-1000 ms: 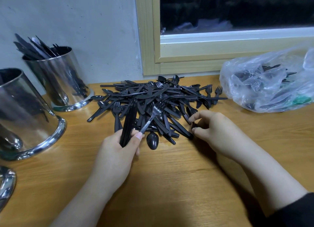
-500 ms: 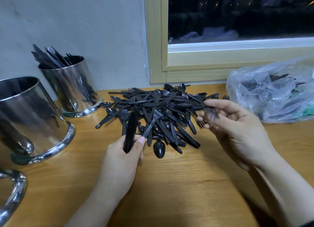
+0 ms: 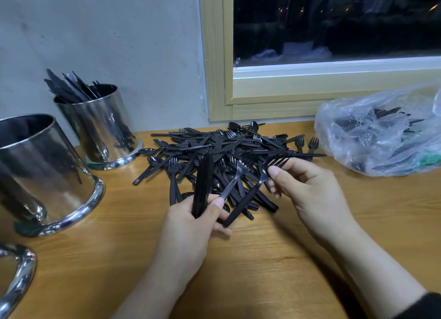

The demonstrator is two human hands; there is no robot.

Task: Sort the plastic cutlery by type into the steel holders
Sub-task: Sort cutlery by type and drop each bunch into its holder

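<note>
Gathering step: left hand point(image 3: 191, 225) grips a fork bundle point(image 3: 202, 182); right hand point(image 3: 307, 192) fingers pinch one fork point(image 3: 253, 194). Next, add it to the bundle.

Bare wooden table point(image 3: 274, 271) is lying open along the near edge and between the two forearms. Cutlery pile point(image 3: 222, 156) is blocking the middle, running back to the window frame point(image 3: 214, 56). Plastic bag point(image 3: 381, 132) is closing off the far right, just beside the pile. Two steel holders are standing at left: near holder point(image 3: 40, 175) and far holder point(image 3: 100, 125), a narrow strip of table showing between them. Far holder's mouth is bristling with cutlery; a third rim point(image 3: 21, 271) is crowding the lower-left corner.
</note>
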